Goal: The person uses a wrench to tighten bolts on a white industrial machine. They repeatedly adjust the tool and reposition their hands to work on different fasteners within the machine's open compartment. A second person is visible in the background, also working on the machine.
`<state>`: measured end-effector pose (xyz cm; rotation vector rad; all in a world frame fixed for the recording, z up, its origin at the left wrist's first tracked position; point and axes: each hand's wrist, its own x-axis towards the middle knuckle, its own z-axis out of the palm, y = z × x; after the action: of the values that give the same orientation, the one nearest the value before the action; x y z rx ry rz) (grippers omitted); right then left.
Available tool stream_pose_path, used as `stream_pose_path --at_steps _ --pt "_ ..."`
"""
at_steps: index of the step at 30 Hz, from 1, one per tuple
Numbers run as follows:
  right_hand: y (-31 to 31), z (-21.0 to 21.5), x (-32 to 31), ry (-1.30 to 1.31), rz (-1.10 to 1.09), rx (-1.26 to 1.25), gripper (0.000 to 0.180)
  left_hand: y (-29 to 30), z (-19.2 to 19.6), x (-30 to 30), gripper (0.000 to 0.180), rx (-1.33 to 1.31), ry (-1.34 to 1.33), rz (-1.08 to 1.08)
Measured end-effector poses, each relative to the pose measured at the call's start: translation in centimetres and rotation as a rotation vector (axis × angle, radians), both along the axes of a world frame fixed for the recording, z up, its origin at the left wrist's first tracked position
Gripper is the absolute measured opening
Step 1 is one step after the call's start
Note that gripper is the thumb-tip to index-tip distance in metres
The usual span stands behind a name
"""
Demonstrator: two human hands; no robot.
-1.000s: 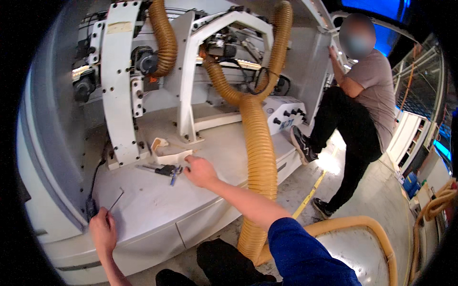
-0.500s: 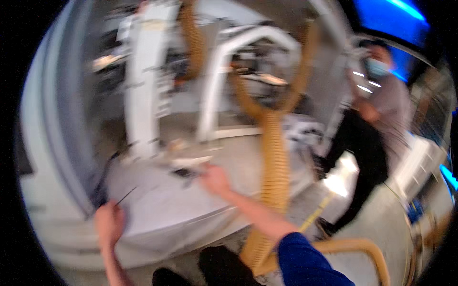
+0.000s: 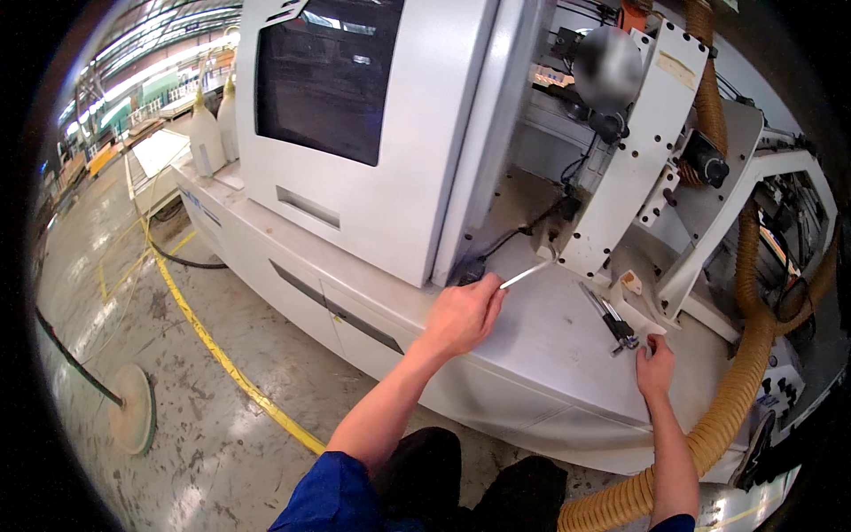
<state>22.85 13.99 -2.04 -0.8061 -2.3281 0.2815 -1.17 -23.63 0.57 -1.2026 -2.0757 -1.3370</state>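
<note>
Head-worn fisheye: looks down and forward from above, near white machine (image 3: 408, 204); floor (image 3: 213, 434) at left.

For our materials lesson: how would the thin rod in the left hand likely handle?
The thin rod is probably stiff, its visible shaft straight beyond the left hand; its shiny surface may be slippery; its slimness suggests lightness.

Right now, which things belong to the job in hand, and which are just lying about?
Likely in use:
metal rod, in left hand
tool bundle, white piece, near right hand

Seemingly just around:
round disc on floor
white bottles
</note>
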Motion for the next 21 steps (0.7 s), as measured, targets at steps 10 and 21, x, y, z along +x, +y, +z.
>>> stream_pose_path --at_steps 10,21 --pt "-0.7 0.5 1.4 -0.048 -0.019 0.0 0.037 -9.8 4.2 -2.8 0.027 1.309 -0.383 0.209" --pt "0.0 0.6 -0.9 -0.013 -0.08 0.062 0.041 -7.0 1.7 -0.4 0.02 0.353 -0.33 -0.17"
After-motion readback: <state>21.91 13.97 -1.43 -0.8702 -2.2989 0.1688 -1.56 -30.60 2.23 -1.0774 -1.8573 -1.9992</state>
